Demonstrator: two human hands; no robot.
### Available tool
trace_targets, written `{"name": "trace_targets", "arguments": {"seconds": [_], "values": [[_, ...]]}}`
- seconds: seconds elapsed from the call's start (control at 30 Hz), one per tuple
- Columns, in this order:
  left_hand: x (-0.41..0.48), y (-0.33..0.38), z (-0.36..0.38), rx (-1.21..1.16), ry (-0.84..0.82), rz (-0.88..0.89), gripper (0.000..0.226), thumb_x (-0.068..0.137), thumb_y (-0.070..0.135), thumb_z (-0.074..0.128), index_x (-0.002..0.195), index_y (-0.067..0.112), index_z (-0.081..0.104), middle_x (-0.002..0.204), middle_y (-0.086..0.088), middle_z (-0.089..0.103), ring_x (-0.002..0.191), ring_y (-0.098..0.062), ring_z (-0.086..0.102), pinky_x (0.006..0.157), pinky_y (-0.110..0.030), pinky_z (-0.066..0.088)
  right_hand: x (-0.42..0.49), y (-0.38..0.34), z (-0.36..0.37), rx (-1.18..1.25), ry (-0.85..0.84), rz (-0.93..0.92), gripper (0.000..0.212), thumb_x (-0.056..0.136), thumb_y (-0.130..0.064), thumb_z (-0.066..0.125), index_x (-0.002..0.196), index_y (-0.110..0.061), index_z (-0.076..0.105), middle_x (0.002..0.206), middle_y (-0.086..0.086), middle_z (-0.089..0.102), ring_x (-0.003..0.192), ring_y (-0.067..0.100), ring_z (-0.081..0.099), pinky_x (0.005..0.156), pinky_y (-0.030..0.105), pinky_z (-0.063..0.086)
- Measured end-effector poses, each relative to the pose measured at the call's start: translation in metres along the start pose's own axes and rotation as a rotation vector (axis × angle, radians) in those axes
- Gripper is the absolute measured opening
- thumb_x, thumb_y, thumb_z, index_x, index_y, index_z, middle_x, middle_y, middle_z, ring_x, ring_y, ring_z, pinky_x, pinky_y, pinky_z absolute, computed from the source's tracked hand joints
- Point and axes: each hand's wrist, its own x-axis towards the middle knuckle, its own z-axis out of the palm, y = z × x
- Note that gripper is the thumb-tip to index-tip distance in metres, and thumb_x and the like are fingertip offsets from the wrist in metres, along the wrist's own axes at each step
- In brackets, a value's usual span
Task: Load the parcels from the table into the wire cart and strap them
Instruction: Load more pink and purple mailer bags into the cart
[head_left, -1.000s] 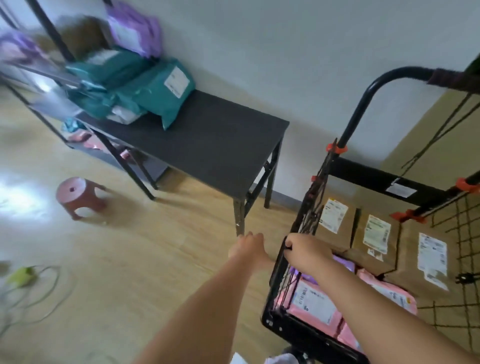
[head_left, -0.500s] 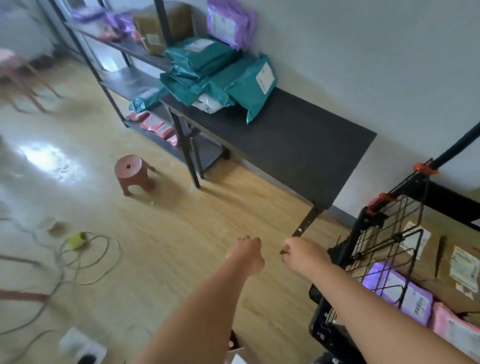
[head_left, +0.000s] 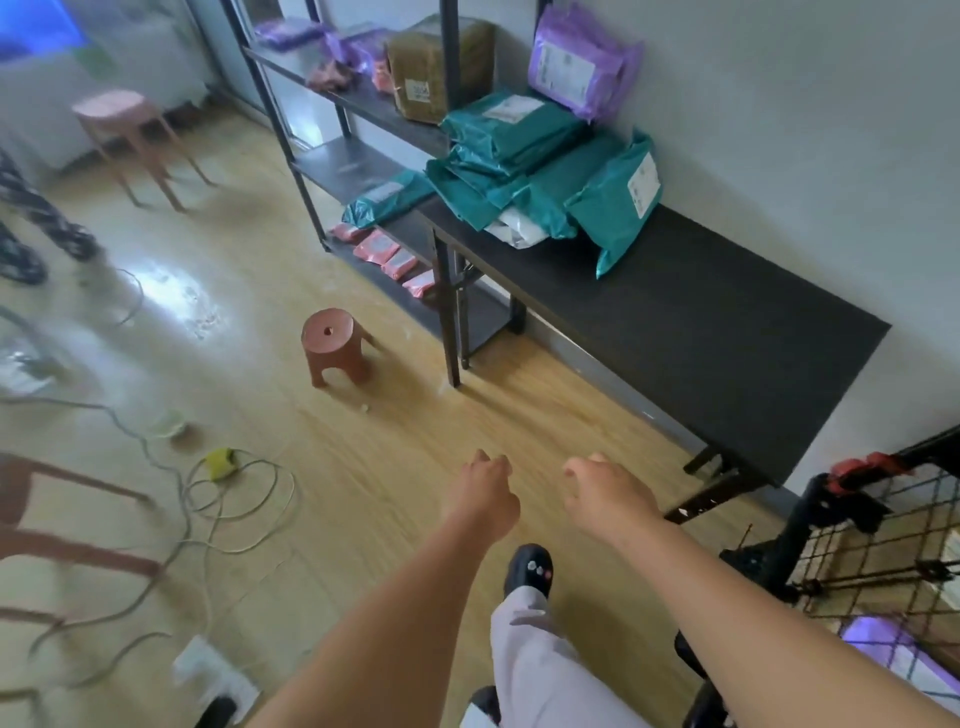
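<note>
Several teal parcels (head_left: 524, 171) lie piled at the far end of the black table (head_left: 701, 322), with a white one under them and a purple parcel (head_left: 579, 62) leaning on the wall behind. The wire cart (head_left: 893, 540) stands at the right edge, a purple parcel (head_left: 883, 644) showing inside it. My left hand (head_left: 480, 491) and my right hand (head_left: 605, 491) are stretched out over the floor, empty, fingers loosely curled and apart. Both are short of the table and left of the cart.
A black shelf rack (head_left: 358, 98) beyond the table holds a brown box (head_left: 436, 65), purple, teal and pink parcels. A small red stool (head_left: 335, 345) stands on the wooden floor. Cables (head_left: 228, 499) lie at the left, a pink stool (head_left: 130, 140) farther back.
My view has swung left, away from the cart and toward the table's parcels. My right hand has let go of the cart's edge; both hands now hang free over the floor.
</note>
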Motion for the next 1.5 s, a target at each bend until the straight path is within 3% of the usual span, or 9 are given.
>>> {"name": "trace_targets", "arguments": {"seconds": [0.2, 0.37, 0.57, 0.73, 0.9, 1.07, 1.27, 1.5], "values": [[0.053, -0.013, -0.043, -0.011, 0.076, -0.026, 0.051, 0.086, 0.007, 0.052, 0.135, 0.022, 0.051, 0.132, -0.002, 0.047, 0.116, -0.021, 0.051, 0.075, -0.028, 0.045, 0.058, -0.034, -0.030, -0.013, -0.009, -0.055, 0.039, 0.097, -0.027, 0.052, 0.136, -0.027, 0.049, 0.136, -0.003, 0.047, 0.114, 0.019, 0.052, 0.089, 0.035, 0.050], [0.113, -0.005, -0.089, 0.034, 0.123, -0.019, 0.045, 0.086, 0.012, 0.053, 0.130, 0.021, 0.055, 0.128, -0.002, 0.050, 0.117, -0.023, 0.052, 0.086, -0.035, 0.051, 0.116, -0.054, -0.073, -0.019, 0.027, -0.074, 0.035, 0.099, -0.028, 0.050, 0.133, -0.026, 0.050, 0.133, -0.003, 0.050, 0.114, 0.020, 0.054, 0.085, 0.032, 0.047], [0.185, 0.010, -0.130, 0.048, 0.129, -0.005, 0.043, 0.086, 0.013, 0.052, 0.128, 0.022, 0.056, 0.126, -0.002, 0.050, 0.115, -0.023, 0.054, 0.082, -0.035, 0.052, 0.189, -0.061, -0.121, -0.004, 0.015, -0.029, 0.029, 0.098, -0.029, 0.050, 0.126, -0.027, 0.055, 0.121, -0.004, 0.060, 0.105, 0.018, 0.058, 0.075, 0.030, 0.045], [0.238, 0.027, -0.161, 0.044, 0.159, 0.032, 0.038, 0.088, 0.010, 0.049, 0.124, 0.019, 0.058, 0.124, -0.004, 0.053, 0.111, -0.025, 0.056, 0.087, -0.040, 0.054, 0.240, -0.065, -0.155, 0.084, 0.080, -0.003, 0.024, 0.097, -0.027, 0.048, 0.117, -0.027, 0.061, 0.109, -0.006, 0.066, 0.094, 0.016, 0.062, 0.076, 0.031, 0.052], [0.290, 0.047, -0.208, 0.006, 0.220, 0.085, 0.043, 0.088, 0.009, 0.050, 0.129, 0.022, 0.054, 0.123, -0.001, 0.052, 0.109, -0.023, 0.054, 0.083, -0.035, 0.051, 0.283, -0.068, -0.201, 0.089, 0.138, -0.001, 0.024, 0.097, -0.030, 0.051, 0.117, -0.027, 0.063, 0.109, -0.005, 0.066, 0.095, 0.017, 0.062, 0.077, 0.032, 0.053], [0.348, 0.073, -0.258, 0.000, 0.271, 0.171, 0.037, 0.086, 0.005, 0.046, 0.119, 0.016, 0.060, 0.115, -0.004, 0.054, 0.108, -0.027, 0.055, 0.082, -0.037, 0.050, 0.333, -0.081, -0.252, 0.147, 0.262, 0.073, 0.023, 0.097, -0.029, 0.048, 0.112, -0.028, 0.065, 0.112, -0.003, 0.067, 0.099, 0.021, 0.062, 0.081, 0.034, 0.053], [0.429, 0.113, -0.314, -0.087, 0.325, 0.294, 0.042, 0.087, 0.006, 0.048, 0.125, 0.019, 0.059, 0.124, -0.003, 0.059, 0.112, -0.025, 0.056, 0.092, -0.036, 0.047, 0.398, -0.095, -0.306, 0.238, 0.377, 0.182, 0.020, 0.092, -0.028, 0.050, 0.103, -0.028, 0.067, 0.103, -0.004, 0.070, 0.086, 0.023, 0.060, 0.069, 0.028, 0.047], [0.525, 0.159, -0.380, -0.209, 0.316, 0.384, 0.038, 0.084, 0.006, 0.051, 0.121, 0.016, 0.059, 0.119, -0.003, 0.062, 0.106, -0.024, 0.058, 0.081, -0.028, 0.042, 0.468, -0.102, -0.364, 0.362, 0.460, 0.341, 0.023, 0.093, -0.027, 0.050, 0.105, -0.029, 0.069, 0.106, -0.003, 0.071, 0.097, 0.025, 0.065, 0.082, 0.033, 0.054]]}}
